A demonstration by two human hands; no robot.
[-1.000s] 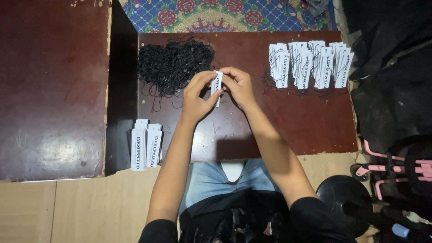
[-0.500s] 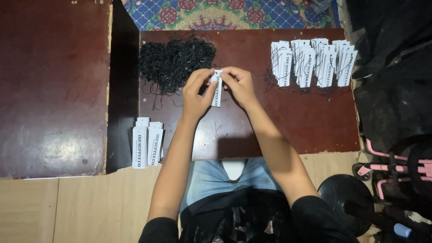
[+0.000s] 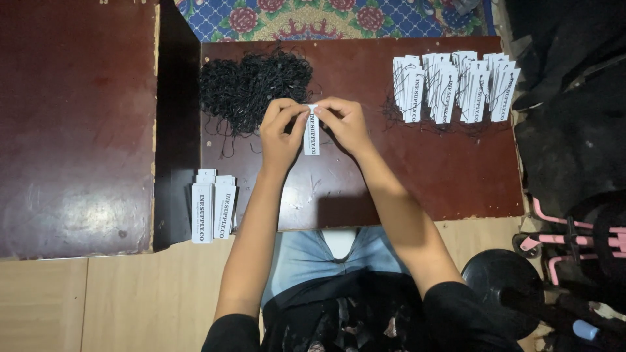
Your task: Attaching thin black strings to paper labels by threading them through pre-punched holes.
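Note:
My left hand (image 3: 282,128) and my right hand (image 3: 343,122) meet over the dark brown board (image 3: 424,176), both pinching the top end of one narrow white paper tag (image 3: 312,132) that hangs down between them. A tangled heap of thin black strings (image 3: 251,85) lies just beyond my left hand. Whether a string is in my fingers is hidden.
A row of white tags with black strings attached (image 3: 456,85) lies at the board's far right. Two stacks of plain white tags (image 3: 212,210) rest at the near left. A larger brown board (image 3: 75,124) lies left. Pink-framed gear (image 3: 574,241) and a round black object (image 3: 499,280) sit right.
The tag and both hands stay in nearly the same place; my fingers have shifted slightly at the tag's top end.

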